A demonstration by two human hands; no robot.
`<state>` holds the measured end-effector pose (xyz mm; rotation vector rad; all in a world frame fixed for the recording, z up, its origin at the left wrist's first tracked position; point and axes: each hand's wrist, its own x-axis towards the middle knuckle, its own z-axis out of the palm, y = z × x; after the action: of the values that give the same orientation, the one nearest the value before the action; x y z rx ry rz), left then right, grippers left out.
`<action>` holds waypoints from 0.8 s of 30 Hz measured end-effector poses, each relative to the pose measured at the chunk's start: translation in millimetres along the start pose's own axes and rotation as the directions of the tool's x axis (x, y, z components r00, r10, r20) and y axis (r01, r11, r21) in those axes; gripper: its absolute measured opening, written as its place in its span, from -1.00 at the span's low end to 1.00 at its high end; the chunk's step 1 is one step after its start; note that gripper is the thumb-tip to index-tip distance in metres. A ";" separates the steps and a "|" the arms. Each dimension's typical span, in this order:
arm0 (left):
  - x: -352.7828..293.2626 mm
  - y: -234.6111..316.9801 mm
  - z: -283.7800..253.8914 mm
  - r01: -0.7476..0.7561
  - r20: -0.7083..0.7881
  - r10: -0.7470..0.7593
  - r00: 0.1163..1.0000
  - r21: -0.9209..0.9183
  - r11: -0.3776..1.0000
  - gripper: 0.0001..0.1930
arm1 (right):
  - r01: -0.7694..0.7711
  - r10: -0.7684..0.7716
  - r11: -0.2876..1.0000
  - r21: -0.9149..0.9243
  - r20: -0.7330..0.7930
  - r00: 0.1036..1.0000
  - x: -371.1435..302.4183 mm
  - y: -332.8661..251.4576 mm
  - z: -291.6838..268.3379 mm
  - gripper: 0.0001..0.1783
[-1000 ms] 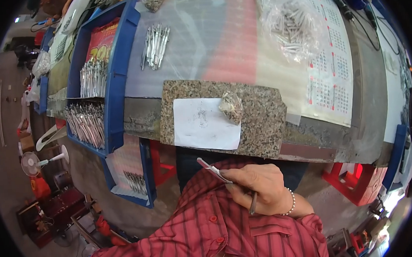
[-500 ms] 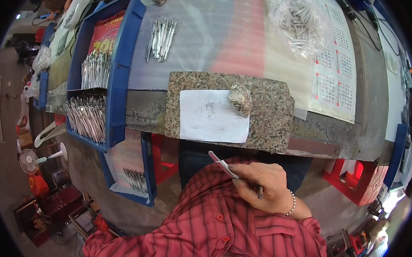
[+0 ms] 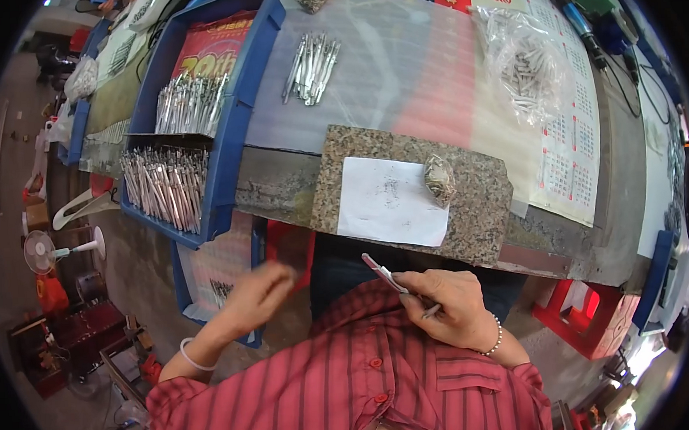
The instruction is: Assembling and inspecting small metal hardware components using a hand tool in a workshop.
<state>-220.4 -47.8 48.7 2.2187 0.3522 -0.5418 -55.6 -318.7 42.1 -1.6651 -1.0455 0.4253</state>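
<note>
My right hand [image 3: 447, 303] is closed around a slim silver tool [image 3: 385, 273] with a flat pinkish end, held in front of my shirt. The tool points up and left, and a dark end shows beneath the fingers. To the left, my left hand [image 3: 259, 297] is raised over the lower tray, blurred, with its fingers drawn together. Whether anything is between them cannot be made out. Just beyond my hands, a granite slab [image 3: 479, 188] lies at the table's front edge. On it rest a speckled white paper [image 3: 387, 205] and a small wrapped bundle [image 3: 439, 180].
A blue tray [image 3: 238, 119] at left holds rows of silver tools [image 3: 168, 185]. More tools [image 3: 312, 69] lie loose on the plastic sheet. A clear bag [image 3: 528, 73] of metal pieces sits at right. Below are a blue tray [image 3: 196, 289] and a red stool [image 3: 576, 316].
My left hand has come into view over the lower tray. My right hand still grips the slim tool. The view has shifted, so the table appears further right.
</note>
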 end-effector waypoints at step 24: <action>99.7 43.7 12.2 -0.747 -0.418 0.760 0.498 0.238 0.621 -0.77 | 0.032 -0.094 0.917 -0.398 -0.138 0.986 29.4 -21.5 -33.9 -0.59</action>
<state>-118.8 -77.9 21.1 2.2277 -0.4167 0.5215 -24.1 -314.2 80.4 -1.9784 -1.1156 0.0362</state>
